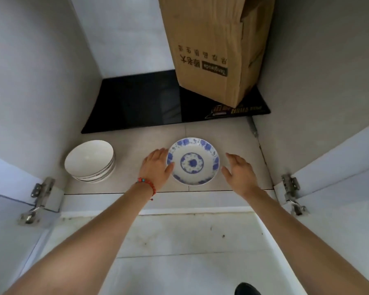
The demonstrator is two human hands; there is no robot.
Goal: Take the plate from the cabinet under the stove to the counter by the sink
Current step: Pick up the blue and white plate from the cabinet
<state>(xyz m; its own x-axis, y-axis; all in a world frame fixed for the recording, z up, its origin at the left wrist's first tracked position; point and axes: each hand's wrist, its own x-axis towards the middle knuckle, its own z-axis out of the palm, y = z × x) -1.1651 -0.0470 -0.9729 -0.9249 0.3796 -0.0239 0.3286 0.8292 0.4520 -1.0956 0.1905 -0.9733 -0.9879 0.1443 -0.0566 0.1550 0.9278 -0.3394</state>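
A white plate with a blue pattern (193, 161) lies flat on the tiled floor of the open cabinet (136, 145), near its front edge. My left hand (157, 167), with a red bead bracelet at the wrist, rests against the plate's left rim, fingers spread. On the plate's other side my right hand (239, 172) hovers open, a small gap away from the right rim. Neither hand has closed on the plate.
A stack of plain white bowls (90, 160) stands to the left of the plate. Behind, a black induction cooker (136, 103) lies flat with a tall brown paper bag (215, 47) on it. Both cabinet doors (337, 158) hang open at the sides.
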